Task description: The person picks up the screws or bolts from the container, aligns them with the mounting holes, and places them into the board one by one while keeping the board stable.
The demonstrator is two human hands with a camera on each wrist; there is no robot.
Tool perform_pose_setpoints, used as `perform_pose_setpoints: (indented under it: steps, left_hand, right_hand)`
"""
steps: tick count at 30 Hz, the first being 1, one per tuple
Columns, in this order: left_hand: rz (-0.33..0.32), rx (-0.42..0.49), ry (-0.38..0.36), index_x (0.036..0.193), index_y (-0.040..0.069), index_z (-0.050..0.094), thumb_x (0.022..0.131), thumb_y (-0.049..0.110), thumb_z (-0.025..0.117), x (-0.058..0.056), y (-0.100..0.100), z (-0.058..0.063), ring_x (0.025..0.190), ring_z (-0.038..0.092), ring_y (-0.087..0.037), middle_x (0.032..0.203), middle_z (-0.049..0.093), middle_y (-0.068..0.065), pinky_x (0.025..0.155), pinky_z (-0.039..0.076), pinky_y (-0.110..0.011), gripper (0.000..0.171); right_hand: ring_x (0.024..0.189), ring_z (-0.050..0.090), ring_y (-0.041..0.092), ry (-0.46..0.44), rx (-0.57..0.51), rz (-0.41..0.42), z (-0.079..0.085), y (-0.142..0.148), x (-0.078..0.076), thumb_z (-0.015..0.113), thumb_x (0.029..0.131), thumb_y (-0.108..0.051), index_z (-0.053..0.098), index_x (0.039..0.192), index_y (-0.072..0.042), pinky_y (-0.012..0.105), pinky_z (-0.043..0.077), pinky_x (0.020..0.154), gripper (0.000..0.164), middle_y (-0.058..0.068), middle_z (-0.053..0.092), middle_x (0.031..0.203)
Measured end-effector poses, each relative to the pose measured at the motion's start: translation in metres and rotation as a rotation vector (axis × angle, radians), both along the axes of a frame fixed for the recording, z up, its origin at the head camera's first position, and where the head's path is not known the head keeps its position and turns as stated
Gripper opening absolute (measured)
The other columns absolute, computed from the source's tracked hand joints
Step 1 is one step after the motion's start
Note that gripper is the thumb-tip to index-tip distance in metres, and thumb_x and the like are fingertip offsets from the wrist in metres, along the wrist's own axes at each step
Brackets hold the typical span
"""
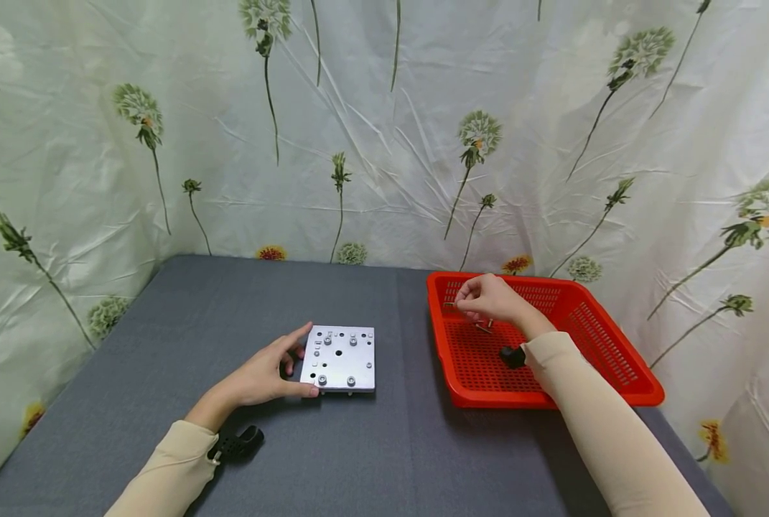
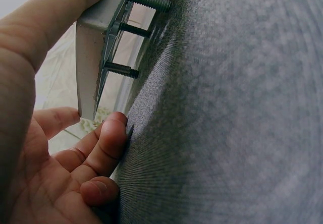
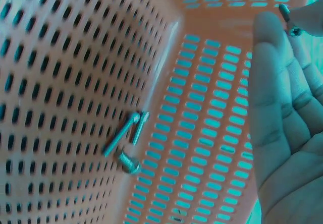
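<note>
The left hand [image 1: 264, 373] and right hand [image 1: 492, 298] are bare. The left sleeve [image 1: 164, 474] is plain cream, creased near the cuff [image 1: 195, 433]; the right sleeve [image 1: 604, 424] matches. The left wrist camera [image 1: 240, 445] is black with a rounded end, the right wrist camera [image 1: 512, 357] also black.

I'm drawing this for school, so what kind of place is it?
Probably a small workspace: there's a metal plate with bolts through it, a red basket with loose screws inside, and flowery cloth hanging behind.
</note>
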State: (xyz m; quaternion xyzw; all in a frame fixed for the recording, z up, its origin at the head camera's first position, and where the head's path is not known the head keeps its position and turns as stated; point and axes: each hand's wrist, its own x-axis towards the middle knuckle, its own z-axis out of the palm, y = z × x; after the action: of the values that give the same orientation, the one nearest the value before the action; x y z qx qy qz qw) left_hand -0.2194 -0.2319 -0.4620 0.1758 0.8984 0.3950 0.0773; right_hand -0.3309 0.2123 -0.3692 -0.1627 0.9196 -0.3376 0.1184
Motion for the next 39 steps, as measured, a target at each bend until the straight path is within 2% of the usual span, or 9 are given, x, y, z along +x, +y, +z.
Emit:
perform_pose_setpoints:
  steps: [6,10,16,18,25,30,32,36,39]
  left_hand:
    - [-0.004,0.002,0.008,0.171,0.01,0.027,0.08,0.043,0.096,0.001,0.0,0.0,0.09,0.051,-0.017,0.124,0.055,-0.011,0.078,0.039,-0.03,0.119]
    - [-0.002,0.001,0.006,0.171,0.01,0.027,0.08,0.043,0.096,0.001,0.001,0.001,0.09,0.051,-0.017,0.124,0.055,-0.011,0.078,0.039,-0.03,0.119]
    - [0.004,-0.008,0.007,0.171,0.01,0.027,0.08,0.044,0.096,0.001,0.0,0.001,0.09,0.052,-0.017,0.124,0.056,-0.011,0.079,0.039,-0.031,0.119]
    - [0.004,-0.012,0.008,0.171,0.01,0.027,0.08,0.044,0.096,0.001,0.0,0.001,0.09,0.052,-0.017,0.124,0.056,-0.011,0.079,0.039,-0.031,0.119]
    - [0.0,-0.011,-0.001,0.171,0.01,0.027,0.08,0.045,0.096,0.001,0.0,0.001,0.09,0.052,-0.017,0.125,0.056,-0.012,0.079,0.04,-0.032,0.119]
    - [-0.002,-0.006,0.005,0.171,0.01,0.027,0.081,0.045,0.095,0.001,0.0,0.001,0.09,0.052,-0.017,0.125,0.056,-0.011,0.079,0.039,-0.032,0.118]
    - [-0.004,-0.003,0.005,0.171,0.011,0.027,0.081,0.045,0.095,0.001,-0.001,0.0,0.09,0.052,-0.017,0.125,0.056,-0.011,0.079,0.039,-0.031,0.118]
    - [-0.007,0.001,0.008,0.171,0.011,0.027,0.081,0.045,0.095,0.001,-0.001,-0.001,0.09,0.051,-0.017,0.125,0.056,-0.011,0.079,0.039,-0.031,0.118]
    - [-0.006,0.001,0.014,0.171,0.01,0.028,0.081,0.045,0.095,0.001,-0.001,-0.001,0.09,0.052,-0.017,0.125,0.057,-0.011,0.079,0.039,-0.031,0.118]
  right_hand:
    - [0.066,0.068,0.013,0.007,-0.11,-0.007,0.006,-0.006,0.006,0.07,0.099,-0.013,0.073,0.099,0.005,0.034,0.062,0.067,0.018,0.0,0.071,0.074]
    - [0.069,0.072,0.02,0.039,-0.149,0.002,0.012,-0.01,0.01,0.073,0.1,-0.014,0.074,0.1,0.007,0.036,0.064,0.07,0.021,0.002,0.073,0.075]
    - [0.069,0.071,0.02,0.104,-0.176,0.006,0.023,-0.023,0.016,0.076,0.098,-0.017,0.076,0.097,0.0,0.03,0.061,0.068,0.016,0.006,0.074,0.079]
    - [0.069,0.07,0.022,0.127,-0.185,0.005,0.027,-0.029,0.018,0.077,0.097,-0.017,0.076,0.096,-0.003,0.031,0.061,0.069,0.014,0.006,0.074,0.079]
    - [0.075,0.072,0.039,0.18,-0.233,0.018,0.039,-0.046,0.025,0.079,0.095,-0.015,0.077,0.096,-0.005,0.042,0.063,0.072,0.011,0.013,0.076,0.08]
    - [0.067,0.069,0.026,0.19,-0.274,0.044,0.045,-0.06,0.027,0.079,0.093,-0.012,0.076,0.096,-0.003,0.033,0.06,0.067,0.01,0.016,0.074,0.08]
    - [0.067,0.07,0.027,0.201,-0.286,0.061,0.047,-0.066,0.027,0.079,0.093,-0.01,0.076,0.096,-0.001,0.032,0.059,0.067,0.01,0.015,0.074,0.08]
    - [0.07,0.072,0.032,0.217,-0.311,0.093,0.049,-0.08,0.029,0.079,0.094,-0.008,0.077,0.096,-0.002,0.037,0.06,0.068,0.007,0.014,0.075,0.079]
    - [0.068,0.072,0.023,0.214,-0.339,0.116,0.05,-0.092,0.029,0.079,0.094,-0.008,0.077,0.096,-0.002,0.036,0.061,0.069,0.007,0.012,0.075,0.08]
